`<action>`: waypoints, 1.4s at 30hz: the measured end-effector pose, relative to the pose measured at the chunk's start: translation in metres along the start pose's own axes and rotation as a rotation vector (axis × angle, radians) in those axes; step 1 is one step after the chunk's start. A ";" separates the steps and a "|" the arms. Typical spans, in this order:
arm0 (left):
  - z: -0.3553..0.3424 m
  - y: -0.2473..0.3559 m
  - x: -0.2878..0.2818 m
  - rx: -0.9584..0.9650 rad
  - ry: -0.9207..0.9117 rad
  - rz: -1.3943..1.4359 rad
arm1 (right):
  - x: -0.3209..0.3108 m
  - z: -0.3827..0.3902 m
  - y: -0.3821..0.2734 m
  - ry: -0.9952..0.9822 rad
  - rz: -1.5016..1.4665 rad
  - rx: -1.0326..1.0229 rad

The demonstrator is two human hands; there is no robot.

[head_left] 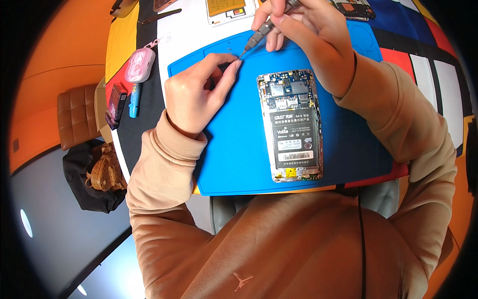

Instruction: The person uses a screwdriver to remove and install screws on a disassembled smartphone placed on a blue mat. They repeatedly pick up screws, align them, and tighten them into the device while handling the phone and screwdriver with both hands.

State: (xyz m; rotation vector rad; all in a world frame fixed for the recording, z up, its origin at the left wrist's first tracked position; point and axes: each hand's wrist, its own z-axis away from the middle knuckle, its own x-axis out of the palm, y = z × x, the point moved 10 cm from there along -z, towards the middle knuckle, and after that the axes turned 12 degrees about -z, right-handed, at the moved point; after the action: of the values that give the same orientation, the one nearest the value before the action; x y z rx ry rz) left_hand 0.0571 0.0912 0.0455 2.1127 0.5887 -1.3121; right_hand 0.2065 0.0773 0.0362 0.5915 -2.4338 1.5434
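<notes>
My right hand (318,42) grips a dark grey precision screwdriver (260,34), slanting it down to the left. Its thin tip meets the fingertips of my left hand (196,94), where thumb and forefinger are pinched together. Whatever lies in that pinch is too small to make out. Both hands are over the far part of a blue work mat (229,149). An opened smartphone (294,137) lies on the mat, nearer to me and below my right wrist. Its bare circuit board is at the far end, and a black battery fills most of the rest.
At the far edge lie an opened phone with a yellow battery (226,7) and another opened phone (354,10). A pink case (140,65), a blue tube (134,100) and a dark pack (116,105) rest left of the mat. A brown chair (77,114) stands beyond.
</notes>
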 end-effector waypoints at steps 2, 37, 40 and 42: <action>0.000 0.001 -0.001 0.008 0.010 0.000 | 0.000 0.000 0.001 -0.001 -0.003 0.006; 0.000 0.005 0.001 0.066 0.008 0.042 | 0.005 0.000 0.001 -0.030 0.021 0.035; 0.001 0.003 0.002 0.043 -0.010 0.048 | 0.006 0.000 0.000 -0.047 -0.002 0.028; 0.000 0.004 0.002 0.043 -0.017 0.062 | 0.006 0.001 -0.001 -0.054 -0.001 0.007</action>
State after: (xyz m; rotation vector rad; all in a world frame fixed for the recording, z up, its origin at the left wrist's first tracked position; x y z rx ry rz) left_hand 0.0602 0.0884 0.0443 2.1345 0.4887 -1.3180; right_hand 0.2021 0.0750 0.0391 0.6435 -2.4678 1.5559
